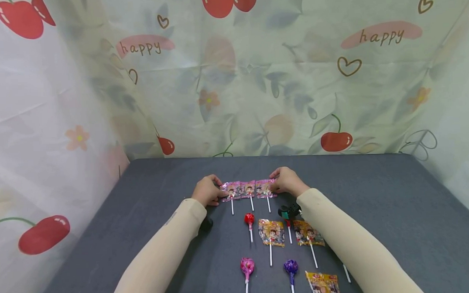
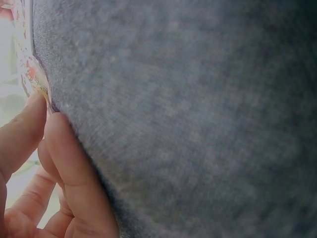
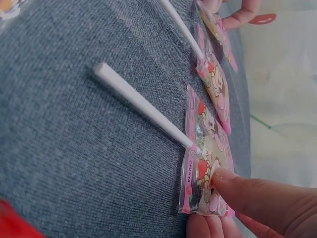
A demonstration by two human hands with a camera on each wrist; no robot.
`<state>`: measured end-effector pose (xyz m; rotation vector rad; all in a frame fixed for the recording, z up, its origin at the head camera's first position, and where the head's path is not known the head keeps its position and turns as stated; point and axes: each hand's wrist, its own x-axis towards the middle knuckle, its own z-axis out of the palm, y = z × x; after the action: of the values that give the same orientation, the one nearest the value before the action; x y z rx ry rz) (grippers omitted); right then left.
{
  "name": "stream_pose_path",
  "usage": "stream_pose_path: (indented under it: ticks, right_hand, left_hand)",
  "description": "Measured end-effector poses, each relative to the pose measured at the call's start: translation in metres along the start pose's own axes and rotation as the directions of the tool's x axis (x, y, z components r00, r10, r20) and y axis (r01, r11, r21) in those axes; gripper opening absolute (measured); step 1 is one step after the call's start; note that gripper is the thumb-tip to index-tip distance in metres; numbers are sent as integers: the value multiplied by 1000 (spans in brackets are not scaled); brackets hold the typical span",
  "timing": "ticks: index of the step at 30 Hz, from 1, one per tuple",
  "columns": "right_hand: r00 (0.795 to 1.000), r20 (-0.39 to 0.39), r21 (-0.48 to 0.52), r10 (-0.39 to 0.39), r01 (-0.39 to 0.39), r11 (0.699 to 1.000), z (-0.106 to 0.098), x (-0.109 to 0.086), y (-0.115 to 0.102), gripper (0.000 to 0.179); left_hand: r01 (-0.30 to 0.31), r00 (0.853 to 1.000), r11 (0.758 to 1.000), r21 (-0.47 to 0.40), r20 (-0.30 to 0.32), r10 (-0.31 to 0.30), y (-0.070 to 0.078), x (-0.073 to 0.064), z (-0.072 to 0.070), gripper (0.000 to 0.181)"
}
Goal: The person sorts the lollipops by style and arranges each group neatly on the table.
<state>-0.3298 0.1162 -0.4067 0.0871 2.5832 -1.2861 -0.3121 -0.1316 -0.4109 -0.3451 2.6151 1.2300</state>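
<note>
Noted left of the middle pink lollipop: left hand, grasping, with thumb and fingers pinched on the outer edge of the left pink lollipop. Recorded just left of the middle pink lollipop: same left packet, in a row of 3 on the grey table. Logged nearside of the middle pink lollipop: pink round lollipop, well apart; red lollipop, closer. Found just right of the middle pink lollipop: right pink lollipop. Logged to its near right: yellow lollipop; 2nd red lollipop, partly hidden; purple round lollipop. Noted farther right of the middle pink lollipop: right hand, grasping the right packet's outer end, with thumb on top. Recorded farther near right: 2nd yellow lollipop; yellow packet, cut off by the view.
</note>
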Motion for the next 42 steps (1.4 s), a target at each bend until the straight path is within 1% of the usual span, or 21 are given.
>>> stream_pose_path:
  ticks: [9,16,23,29,33,35,38,42]
  right_hand:
    - [1000,-7,-6,19,-19,1000,1,-2,-2,34]
    - [1000,-9,-25,8,-8,1000,0,-4,-3,34]
    - [1000,-6,-37,18,-18,999,0,-6,-6,33]
    - [1000,-5,-43,10,-10,999,-1,-6,-6,34]
    - [1000,-1,-43,4,-4,999,-1,-6,-4,34]
    - [1000,12,-21,-5,5,1000,-2,-7,-4,34]
    - [999,43,52,-22,20,998,-5,-10,-5,36]
    - [992,82,129,-93,82,988,-14,-19,-11,41]
  left_hand:
    - [4,1000,1000,17,-3,-4,0,1,0,37]
    - [4,1000,1000,16,-7,-4,1,0,-1,37]
    - [1,1000,1000,15,-6,0,1,1,-1,36]
    - [8,1000,1000,12,-6,-8,1,2,-1,36]
    - [-2,1000,1000,14,-8,2,0,1,-1,37]
    - [-6,1000,1000,13,-9,6,0,1,-1,36]
    - [-11,1000,1000,12,-9,11,0,0,-1,36]
    - [-11,1000,1000,11,-8,11,0,-1,0,36]
